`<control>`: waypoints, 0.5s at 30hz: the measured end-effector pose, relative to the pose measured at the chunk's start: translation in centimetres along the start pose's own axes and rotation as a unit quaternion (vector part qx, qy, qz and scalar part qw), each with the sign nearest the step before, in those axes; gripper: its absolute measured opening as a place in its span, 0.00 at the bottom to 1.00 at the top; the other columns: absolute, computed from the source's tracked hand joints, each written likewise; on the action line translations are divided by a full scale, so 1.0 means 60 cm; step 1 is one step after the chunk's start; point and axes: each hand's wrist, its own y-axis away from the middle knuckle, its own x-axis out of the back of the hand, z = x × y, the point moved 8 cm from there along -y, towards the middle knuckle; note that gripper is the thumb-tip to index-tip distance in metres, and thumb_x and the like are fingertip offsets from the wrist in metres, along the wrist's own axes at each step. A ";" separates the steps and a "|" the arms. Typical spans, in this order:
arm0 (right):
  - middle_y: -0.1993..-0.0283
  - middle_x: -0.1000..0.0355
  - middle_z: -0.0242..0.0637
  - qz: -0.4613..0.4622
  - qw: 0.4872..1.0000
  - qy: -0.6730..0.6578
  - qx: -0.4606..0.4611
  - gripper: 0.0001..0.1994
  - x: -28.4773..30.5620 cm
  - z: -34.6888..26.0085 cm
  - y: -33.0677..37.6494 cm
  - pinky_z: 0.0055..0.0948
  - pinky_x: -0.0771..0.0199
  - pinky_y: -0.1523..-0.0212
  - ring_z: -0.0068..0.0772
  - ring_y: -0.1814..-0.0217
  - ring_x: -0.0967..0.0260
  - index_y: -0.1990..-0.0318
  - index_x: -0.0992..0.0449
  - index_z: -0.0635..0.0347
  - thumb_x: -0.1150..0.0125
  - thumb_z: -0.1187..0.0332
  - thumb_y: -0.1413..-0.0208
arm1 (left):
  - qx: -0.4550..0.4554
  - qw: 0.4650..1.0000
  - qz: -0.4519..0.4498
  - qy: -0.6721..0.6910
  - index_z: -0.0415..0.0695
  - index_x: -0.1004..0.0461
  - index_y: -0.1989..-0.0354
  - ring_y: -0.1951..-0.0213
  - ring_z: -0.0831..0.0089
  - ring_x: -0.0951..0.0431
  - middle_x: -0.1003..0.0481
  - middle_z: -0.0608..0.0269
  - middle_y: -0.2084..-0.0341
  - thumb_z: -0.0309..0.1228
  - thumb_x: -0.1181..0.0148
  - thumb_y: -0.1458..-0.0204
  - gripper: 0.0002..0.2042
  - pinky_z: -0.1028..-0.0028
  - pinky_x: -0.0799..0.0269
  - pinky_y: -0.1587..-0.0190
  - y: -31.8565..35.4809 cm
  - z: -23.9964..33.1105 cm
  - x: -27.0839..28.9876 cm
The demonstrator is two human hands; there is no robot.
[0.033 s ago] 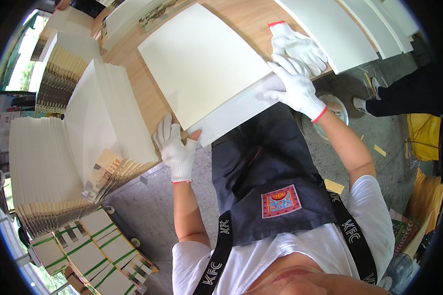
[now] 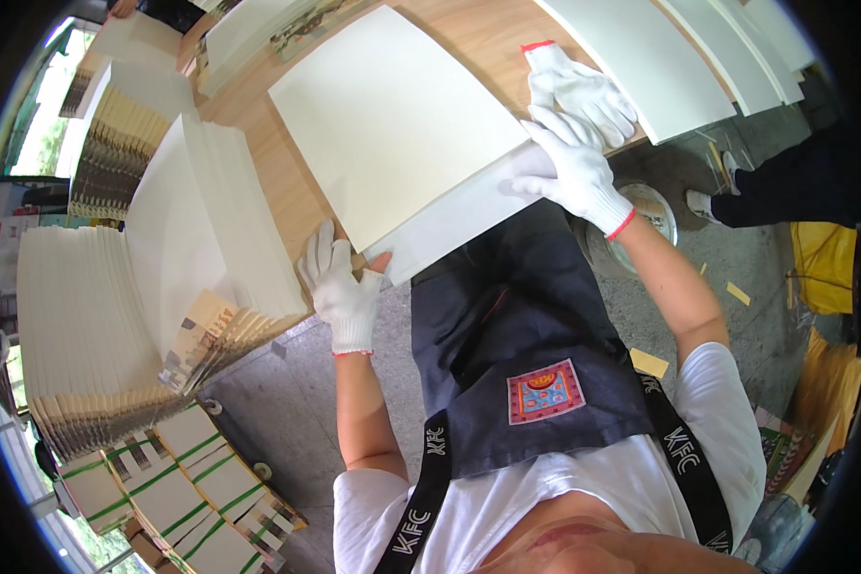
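A stack of cream-white sheets (image 2: 402, 124) lies on the wooden table in front of me, its near side face showing a paler, bluish white. My left hand (image 2: 344, 297), in a white knit glove with the thumb tip bare, is at the near left corner; its fingers are spread and the thumb touches the front face. At the near right corner is my right hand (image 2: 578, 177), also gloved, fingers stretched out along the right edge and thumb laid against the front face. Just beyond it, a loose white glove with a red cuff (image 2: 584, 91) rests on the table (image 2: 268, 177).
Tall stacks of white sheets with printed edges (image 2: 191, 210) stand at the left. More white boards (image 2: 631, 57) lie at the far right. Below left are bundles with green straps (image 2: 177, 483). A bucket (image 2: 655, 215) and a person's dark-clad leg (image 2: 784, 187) are at the right.
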 end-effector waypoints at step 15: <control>0.29 0.40 0.41 0.046 0.997 0.041 0.050 0.41 -0.003 0.007 0.006 0.48 0.50 0.27 0.46 0.26 0.47 0.38 0.31 0.58 0.33 0.37 0.52 | 0.002 1.000 -0.021 -0.002 0.38 0.26 0.50 0.35 0.49 0.41 0.35 0.53 0.36 0.47 0.26 0.58 0.31 0.57 0.41 0.34 -0.010 0.002 -0.004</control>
